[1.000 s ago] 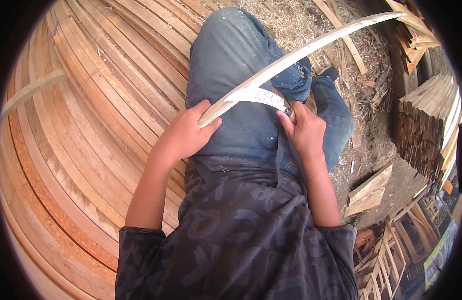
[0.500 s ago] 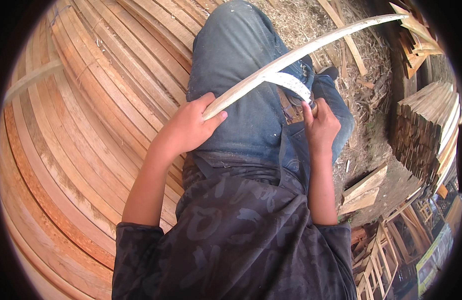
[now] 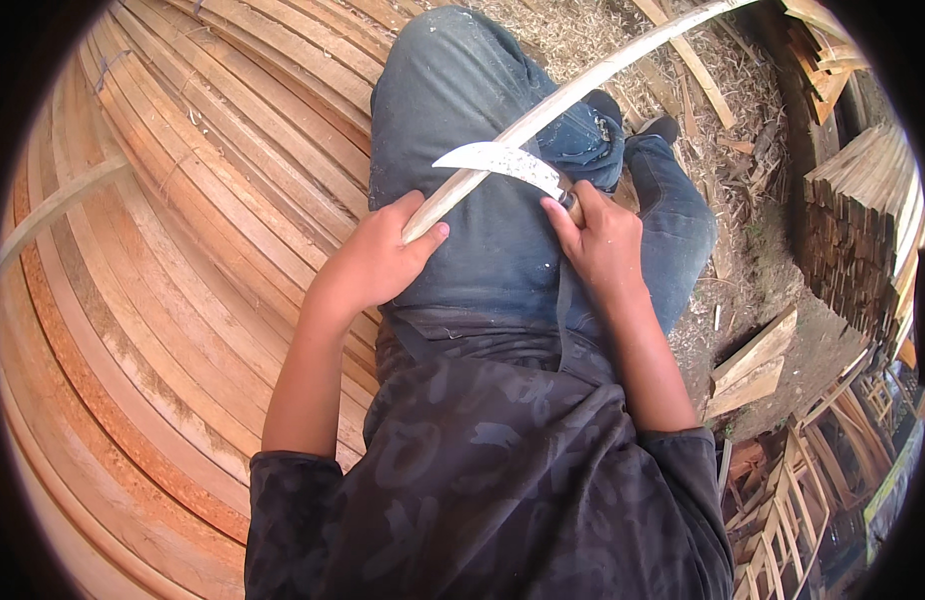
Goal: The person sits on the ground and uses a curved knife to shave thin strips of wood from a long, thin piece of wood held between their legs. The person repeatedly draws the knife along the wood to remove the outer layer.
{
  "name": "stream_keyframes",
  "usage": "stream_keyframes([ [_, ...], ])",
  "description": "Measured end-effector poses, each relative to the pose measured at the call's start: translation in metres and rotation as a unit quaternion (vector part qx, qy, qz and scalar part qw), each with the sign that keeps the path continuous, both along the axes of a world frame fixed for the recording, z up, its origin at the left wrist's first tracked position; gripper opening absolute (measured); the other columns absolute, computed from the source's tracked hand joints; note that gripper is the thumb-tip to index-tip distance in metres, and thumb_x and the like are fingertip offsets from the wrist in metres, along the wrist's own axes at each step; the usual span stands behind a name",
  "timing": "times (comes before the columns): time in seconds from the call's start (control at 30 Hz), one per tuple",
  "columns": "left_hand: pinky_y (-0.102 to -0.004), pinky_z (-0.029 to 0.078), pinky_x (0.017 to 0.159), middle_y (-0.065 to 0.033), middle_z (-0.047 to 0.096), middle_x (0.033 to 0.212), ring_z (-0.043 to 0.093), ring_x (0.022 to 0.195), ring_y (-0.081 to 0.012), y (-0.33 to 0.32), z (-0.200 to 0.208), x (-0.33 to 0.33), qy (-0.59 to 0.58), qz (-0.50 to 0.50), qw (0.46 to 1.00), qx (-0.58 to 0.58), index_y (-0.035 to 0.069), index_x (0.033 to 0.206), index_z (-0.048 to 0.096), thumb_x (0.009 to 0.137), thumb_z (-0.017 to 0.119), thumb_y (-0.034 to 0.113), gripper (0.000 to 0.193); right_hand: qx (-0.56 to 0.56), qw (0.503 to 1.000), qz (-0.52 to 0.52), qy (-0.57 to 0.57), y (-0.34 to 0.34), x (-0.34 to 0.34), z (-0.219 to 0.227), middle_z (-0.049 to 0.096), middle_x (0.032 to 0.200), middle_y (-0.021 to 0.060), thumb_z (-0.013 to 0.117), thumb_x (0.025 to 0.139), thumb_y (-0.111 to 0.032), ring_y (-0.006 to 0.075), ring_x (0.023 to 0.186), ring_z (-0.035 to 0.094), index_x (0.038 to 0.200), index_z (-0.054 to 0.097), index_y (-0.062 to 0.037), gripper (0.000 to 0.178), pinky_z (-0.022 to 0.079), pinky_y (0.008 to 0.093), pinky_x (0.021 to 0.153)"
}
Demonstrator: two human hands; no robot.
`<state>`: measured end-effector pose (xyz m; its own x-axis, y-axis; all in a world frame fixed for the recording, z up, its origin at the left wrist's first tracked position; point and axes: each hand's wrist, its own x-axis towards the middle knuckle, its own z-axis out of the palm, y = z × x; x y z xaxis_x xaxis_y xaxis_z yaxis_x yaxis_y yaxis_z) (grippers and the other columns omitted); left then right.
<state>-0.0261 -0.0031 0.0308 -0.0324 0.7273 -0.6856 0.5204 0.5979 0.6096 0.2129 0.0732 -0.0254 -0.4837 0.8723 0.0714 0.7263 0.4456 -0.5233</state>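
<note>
A long pale wooden stick (image 3: 573,95) runs from my lap up to the far right, across my jeans. Its near end is gripped by my left hand (image 3: 378,245), thumb on one side and fingers wrapped on the other. My right hand (image 3: 605,235) is closed round the handle of a knife with a curved, speckled whitish blade (image 3: 498,160). That blade lies across the top of the stick, a little beyond my left hand, and its pointed tip sticks out on the left side.
Stacked wooden planks (image 3: 173,260) fill the left side. Wood shavings (image 3: 603,45) cover the ground ahead, with a loose slat (image 3: 698,70) on them. To the right stand a bundle of sticks (image 3: 858,220) and a wooden offcut (image 3: 753,365); further back are slatted frames (image 3: 788,510).
My right hand has drawn the knife nearer and to the left, so the blade now crosses over the stick. My left hand keeps its hold on the near end.
</note>
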Motion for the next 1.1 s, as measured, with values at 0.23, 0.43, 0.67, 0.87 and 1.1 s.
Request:
stream_keyframes([
  [0.23,-0.0378,0.044,0.068,-0.0183,0.055,0.072,0.052,0.067,-0.0276,-0.003,-0.009,-0.005,-0.035,0.001,0.999,0.033,-0.002,0.089,0.052,0.092,0.057,0.030,0.032,-0.071,0.953,-0.284,-0.075,0.058,0.031,-0.019,0.062,0.064,0.0154,0.050,0.093,-0.053,0.0376,0.061,0.063,0.074,0.058,-0.0051,0.052,0.048,0.0469,0.059],
  [0.43,-0.0384,0.044,0.068,-0.0195,0.056,0.072,0.053,0.067,-0.0277,-0.003,-0.007,-0.002,0.002,-0.005,1.000,0.022,-0.002,0.089,0.052,0.092,0.057,0.029,0.032,-0.004,0.958,-0.281,-0.055,0.082,0.129,-0.020,0.052,0.055,0.0155,0.055,0.094,-0.043,0.0257,0.048,0.050,0.073,0.058,0.0014,0.049,0.040,0.0418,0.051],
  [0.67,-0.0363,0.043,0.069,-0.0196,0.056,0.074,0.052,0.069,-0.0256,-0.003,-0.010,-0.003,-0.014,-0.005,1.000,0.023,-0.003,0.089,0.052,0.092,0.056,0.028,0.031,-0.048,0.998,-0.019,0.029,0.012,0.013,0.006,0.059,0.060,0.0118,0.067,0.084,-0.042,0.0345,0.056,0.059,0.074,0.053,-0.0046,0.041,0.046,0.0411,0.051],
  [0.87,-0.0371,0.043,0.070,-0.0201,0.056,0.075,0.052,0.069,-0.0277,-0.003,-0.012,-0.001,-0.015,0.000,0.999,0.045,-0.003,0.088,0.050,0.092,0.056,0.029,0.032,0.044,0.999,-0.016,-0.022,0.029,0.011,-0.016,0.058,0.062,0.0065,0.067,0.081,-0.046,0.0277,0.055,0.060,0.072,0.051,-0.0090,0.041,0.046,0.0380,0.048],
  [1.1,-0.0393,0.044,0.068,-0.0214,0.056,0.074,0.055,0.068,-0.0305,-0.003,-0.010,0.003,0.002,-0.013,0.999,0.045,-0.002,0.088,0.049,0.092,0.056,0.030,0.033,0.101,0.992,-0.050,-0.061,0.039,0.024,-0.024,0.056,0.061,0.0042,0.068,0.078,-0.051,0.0237,0.052,0.059,0.070,0.052,-0.0115,0.044,0.044,0.0363,0.044],
])
